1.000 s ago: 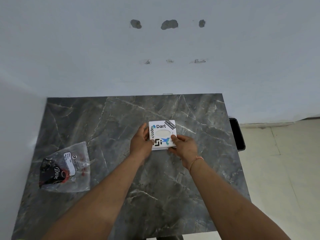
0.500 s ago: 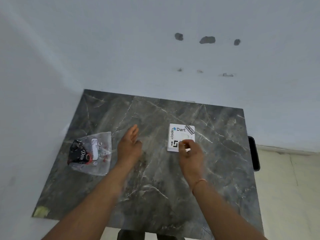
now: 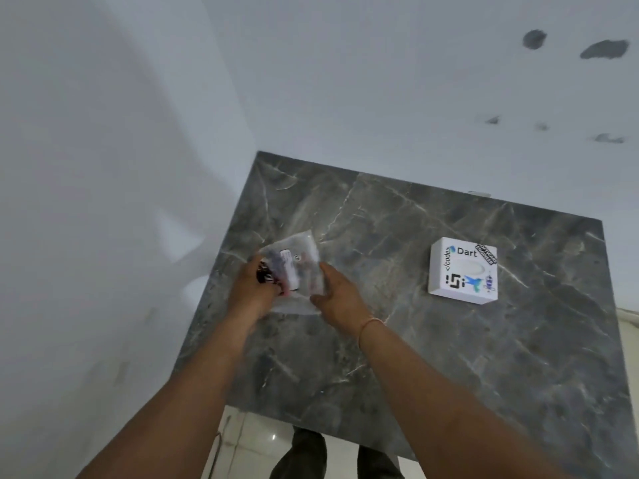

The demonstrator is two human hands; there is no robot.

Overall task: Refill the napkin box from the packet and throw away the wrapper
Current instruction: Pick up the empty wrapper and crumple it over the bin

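A clear plastic napkin packet (image 3: 298, 267) with a white label and dark print is lifted a little above the left part of the grey marble table (image 3: 397, 340). My left hand (image 3: 249, 294) grips its left side and my right hand (image 3: 337, 294) holds its right edge. The white napkin box (image 3: 462, 270), covered in stickers with an oval slot on top, lies flat on the table's right side, well apart from both hands.
White walls close in on the table at the back and at the left. Pale floor tiles and my legs (image 3: 337, 456) show below the table's near edge.
Both hands left the napkin box and moved left to the packet, which is now picked up off the table. The view has swung left.
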